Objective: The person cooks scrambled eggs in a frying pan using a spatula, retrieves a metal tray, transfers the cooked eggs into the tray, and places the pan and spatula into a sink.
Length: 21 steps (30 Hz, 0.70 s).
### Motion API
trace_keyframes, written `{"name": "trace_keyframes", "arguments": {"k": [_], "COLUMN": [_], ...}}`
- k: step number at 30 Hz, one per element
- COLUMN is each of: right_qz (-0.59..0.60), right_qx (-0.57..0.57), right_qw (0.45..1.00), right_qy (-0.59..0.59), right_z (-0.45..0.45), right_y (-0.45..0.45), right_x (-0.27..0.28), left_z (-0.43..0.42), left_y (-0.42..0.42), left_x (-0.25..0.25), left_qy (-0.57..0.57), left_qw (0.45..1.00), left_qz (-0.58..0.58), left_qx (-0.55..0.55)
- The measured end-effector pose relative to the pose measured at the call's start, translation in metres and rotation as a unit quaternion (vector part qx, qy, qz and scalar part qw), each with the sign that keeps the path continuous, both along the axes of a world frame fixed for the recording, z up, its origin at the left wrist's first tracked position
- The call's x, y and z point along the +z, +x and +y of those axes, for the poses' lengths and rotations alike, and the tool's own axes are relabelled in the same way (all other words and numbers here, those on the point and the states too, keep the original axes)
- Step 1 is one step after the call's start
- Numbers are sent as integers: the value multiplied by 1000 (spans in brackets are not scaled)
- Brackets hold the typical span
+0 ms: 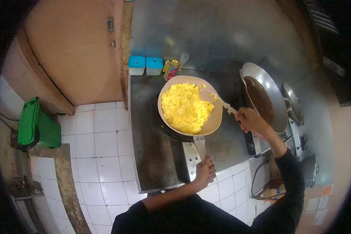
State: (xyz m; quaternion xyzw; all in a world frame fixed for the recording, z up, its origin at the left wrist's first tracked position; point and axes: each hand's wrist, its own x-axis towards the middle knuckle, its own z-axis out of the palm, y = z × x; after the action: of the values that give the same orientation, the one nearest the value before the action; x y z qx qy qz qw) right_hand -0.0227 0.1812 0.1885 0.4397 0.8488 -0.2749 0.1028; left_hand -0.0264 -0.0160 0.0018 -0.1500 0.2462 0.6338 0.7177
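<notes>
nearest are two black sleeves (pixel 163 216), with bare forearms reaching out of them. the left hand (pixel 205 171) is curled around the pale handle (pixel 199 148), fingers folded over it. the handle runs forward to the pan (pixel 213 124), which sits on the dark tabletop (pixel 152 128) above a metal panel (pixel 191 159) with small holes or studs, too small to tell which. a heap of lumpy yellow food (pixel 185 107) fills much of the pan, leaving its right side partly bare. the right hand (pixel 253 121) is closed on the spatula (pixel 224 104), just right of the pan; the blade is inside, touching the food's upper right edge.

farther right, a wok (pixel 272 87) holds brown liquid (pixel 260 97). past the pan, near the metal wall (pixel 206 31), stand two blue-lidded tubs (pixel 146 66), side by side, and a can (pixel 172 70). off to the left are a green bin (pixel 39 124) on the tiles (pixel 105 144) and a brown door (pixel 74 50).
</notes>
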Motion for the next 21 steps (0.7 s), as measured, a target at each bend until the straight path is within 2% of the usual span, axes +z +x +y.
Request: {"name": "trace_keyframes", "arguments": {"k": [1, 2, 3, 4, 8, 10, 12, 13, 14, 15, 17, 19, 21], "right_qz": [-56, -55, -103, -148, -158, -138, -94, -57, -20, -15, 6, -33, -71], "right_qx": [76, 76, 121, 160, 111, 85, 113, 185, 256, 258, 367, 358, 343], "right_qw": [986, 986, 937, 855, 880, 930, 938, 945, 942, 942, 882, 882, 882], "right_qy": [137, 139, 310, 470, 434, 329, 314, 265, 215, 213, 295, 304, 315], "right_z": [-6, -1, 10, 19, 29, 57, 89, 100, 107, 107, 96, 68, 54], "right_y": [-1, 1, 4, 5, -27, -47, -60, -70, -77, -79, -81, -71, -48], "right_x": [4, -7, -28, -45, -72, -91, -111, -112, -112, -112, -103, -80, -79], "left_z": [3, 6, 8, 8, 0, -4, -20, -30, -33, -38, -48, -51, -52], "left_y": [3, 7, 9, 8, 3, -12, -32, -45, -53, -66, -89, -100, -107], "left_x": [0, 0, 1, 2, 1, 6, 22, 24, 23, 21, 17, 12, 22], "left_qy": [2, 3, 5, 7, 9, 15, -42, 3, -50, -14, 21, 42, 41], "left_qw": [1000, 1000, 999, 999, 999, 998, 996, 994, 991, 989, 985, 986, 986], "left_qz": [-6, -13, -18, -16, -52, -68, -4, -10, 29, 15, -2, -15, -24], "left_qx": [12, 23, 30, 29, 1, -6, -79, -109, -125, -147, -169, -162, -160]}}
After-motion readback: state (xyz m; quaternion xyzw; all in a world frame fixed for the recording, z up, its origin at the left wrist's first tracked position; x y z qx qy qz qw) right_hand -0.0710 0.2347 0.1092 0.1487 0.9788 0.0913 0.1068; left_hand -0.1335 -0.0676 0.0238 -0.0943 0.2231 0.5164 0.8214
